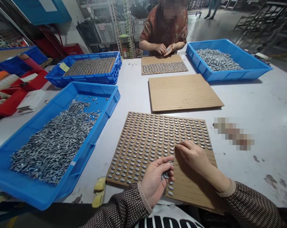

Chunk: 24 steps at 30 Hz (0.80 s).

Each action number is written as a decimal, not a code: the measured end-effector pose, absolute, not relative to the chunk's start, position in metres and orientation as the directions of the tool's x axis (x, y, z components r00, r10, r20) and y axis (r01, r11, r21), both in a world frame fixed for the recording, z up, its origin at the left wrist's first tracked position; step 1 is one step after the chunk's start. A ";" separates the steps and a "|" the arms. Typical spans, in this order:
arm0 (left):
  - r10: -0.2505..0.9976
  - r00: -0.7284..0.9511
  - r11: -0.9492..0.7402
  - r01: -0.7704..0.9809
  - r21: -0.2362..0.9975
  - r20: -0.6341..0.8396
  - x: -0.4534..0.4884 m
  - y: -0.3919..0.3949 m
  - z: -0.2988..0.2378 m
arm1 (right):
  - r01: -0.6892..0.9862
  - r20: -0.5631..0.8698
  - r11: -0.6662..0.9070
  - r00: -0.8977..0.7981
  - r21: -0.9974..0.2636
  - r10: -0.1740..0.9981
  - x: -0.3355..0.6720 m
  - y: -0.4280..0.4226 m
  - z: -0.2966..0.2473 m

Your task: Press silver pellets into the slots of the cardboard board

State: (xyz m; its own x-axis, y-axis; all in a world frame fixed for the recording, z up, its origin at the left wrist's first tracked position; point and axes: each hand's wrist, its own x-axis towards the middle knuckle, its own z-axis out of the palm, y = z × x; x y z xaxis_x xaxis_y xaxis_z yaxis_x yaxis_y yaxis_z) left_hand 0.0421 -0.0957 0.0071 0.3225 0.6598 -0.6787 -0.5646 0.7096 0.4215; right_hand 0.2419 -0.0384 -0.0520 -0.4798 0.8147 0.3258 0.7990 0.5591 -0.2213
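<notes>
A brown cardboard sheet (193, 186) lies before me, covered over its left and far parts by rows of small silvery oval metal pieces (143, 133). Dark lines cross its bare lower right part. My left hand (156, 177) hovers over the sheet, palm up, its fingers curled around several of the oval pieces. Just to the right, my right hand (193, 155) has its thumb and fingertips pinched together at the sheet, by the end of a row. Whatever sits between those fingertips is hidden.
A blue tray (107, 104) of loose oval pieces stands at left, another blue tray (229, 74) at far right. Stacked blank cardboard (181, 91) lies beyond my sheet. A blue crate (86, 79) holds a filled sheet. Opposite, a person (164, 34) handles pieces over another cardboard (164, 60).
</notes>
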 end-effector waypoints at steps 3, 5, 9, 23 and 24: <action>0.661 0.330 0.715 -0.550 0.431 -0.674 0.045 -0.094 0.007 | 0.766 0.349 0.543 -0.433 -0.343 0.831 0.243 -0.041 -0.047; 0.672 0.324 0.711 -0.532 0.460 -0.666 0.048 -0.093 0.007 | 0.707 0.331 0.482 -0.354 -0.518 0.875 0.244 -0.047 -0.041; 0.706 0.295 0.689 -0.499 0.526 -0.644 0.053 -0.090 0.006 | 0.476 0.104 0.218 -0.254 -0.852 0.961 0.242 -0.068 -0.026; 0.685 0.377 0.724 -0.449 0.524 -0.623 0.082 -0.093 -0.001 | 0.424 0.327 0.381 -0.197 -0.822 0.924 0.237 -0.105 -0.020; 0.679 0.383 0.730 -0.443 0.521 -0.626 0.083 -0.093 0.000 | 0.458 0.373 0.437 -0.228 -0.774 0.900 0.238 -0.106 -0.020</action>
State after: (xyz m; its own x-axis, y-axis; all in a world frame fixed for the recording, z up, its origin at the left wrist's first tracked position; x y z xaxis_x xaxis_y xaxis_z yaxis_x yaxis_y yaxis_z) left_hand 0.0828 -0.0926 -0.0002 0.3825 0.6791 -0.6265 -0.4430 0.7298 0.5207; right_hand 0.2385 -0.1063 -0.0203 -0.2279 0.8996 0.3726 0.4576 0.4367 -0.7745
